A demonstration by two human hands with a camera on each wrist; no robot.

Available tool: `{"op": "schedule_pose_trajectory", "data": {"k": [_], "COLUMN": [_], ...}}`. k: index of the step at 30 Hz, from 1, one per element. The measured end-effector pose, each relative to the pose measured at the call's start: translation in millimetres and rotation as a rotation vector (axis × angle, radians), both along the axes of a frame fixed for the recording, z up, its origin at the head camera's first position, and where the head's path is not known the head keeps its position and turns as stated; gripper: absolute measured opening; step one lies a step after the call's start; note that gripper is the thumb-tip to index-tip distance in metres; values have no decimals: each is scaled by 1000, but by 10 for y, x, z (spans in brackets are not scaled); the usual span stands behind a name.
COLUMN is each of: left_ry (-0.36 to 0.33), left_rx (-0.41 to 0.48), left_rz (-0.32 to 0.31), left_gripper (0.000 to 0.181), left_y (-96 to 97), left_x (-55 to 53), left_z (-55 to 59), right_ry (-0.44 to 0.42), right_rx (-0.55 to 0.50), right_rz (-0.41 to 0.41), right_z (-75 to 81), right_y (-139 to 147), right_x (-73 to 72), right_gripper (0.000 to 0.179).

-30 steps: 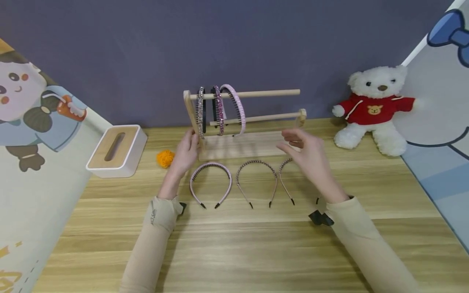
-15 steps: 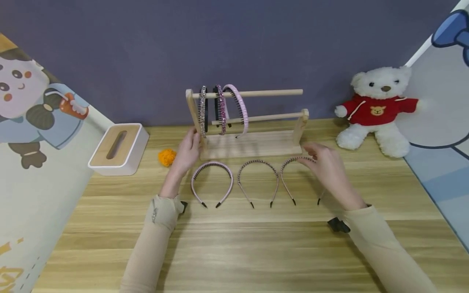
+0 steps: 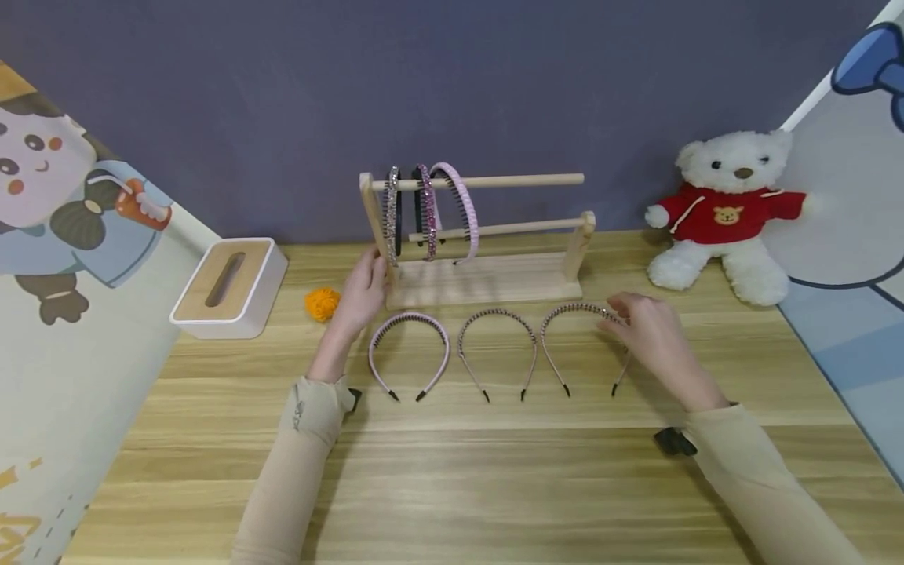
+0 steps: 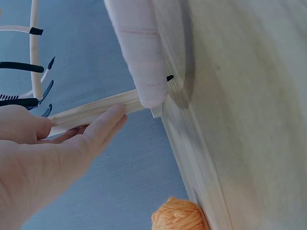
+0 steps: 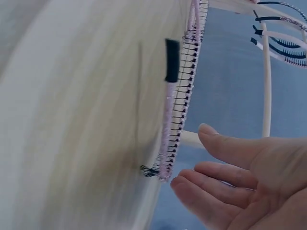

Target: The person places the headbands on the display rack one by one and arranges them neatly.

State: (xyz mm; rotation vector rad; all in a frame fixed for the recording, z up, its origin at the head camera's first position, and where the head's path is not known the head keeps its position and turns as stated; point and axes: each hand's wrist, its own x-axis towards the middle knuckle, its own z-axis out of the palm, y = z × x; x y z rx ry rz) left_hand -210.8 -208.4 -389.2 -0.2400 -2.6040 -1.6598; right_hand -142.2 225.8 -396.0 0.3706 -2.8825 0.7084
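My left hand grips the left upright of a wooden headband rack; in the left wrist view thumb and fingers lie along that upright. Several headbands hang at the rack's left end, among them a silver rhinestone headband, a magenta one and a pink wrapped one. In front lie a pink headband, a thin beaded headband and a similar toothed headband. My right hand is at that last one's right side, fingers loosely bent beside its toothed band.
An orange yarn ball lies left of my left hand, with a white tissue box farther left. A white teddy bear in a red hoodie sits at the back right. A dark wall rises behind the rack.
My right hand has moved from the rack's right end down and to the right, to the right-hand headband's side. My left hand stays on the upright.
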Motion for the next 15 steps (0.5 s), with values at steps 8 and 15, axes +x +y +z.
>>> {"op": "schedule_pose_trajectory", "data": {"k": [8,15], "left_ry": [-1,1], "left_rx": [3,-7], "left_rz": [-4,-1], "left_gripper": [46,45], "left_y": [-13,-8], "left_x": [1,-1], "left_z": [-11,-3], "right_ry": [-72,-97], "right_rx": [-26,-10], "right_rz": [-10,-12], "right_z": [-80,-119], "right_y": [108,173], "right_x": [-2,-10], "right_gripper": [41,38]}}
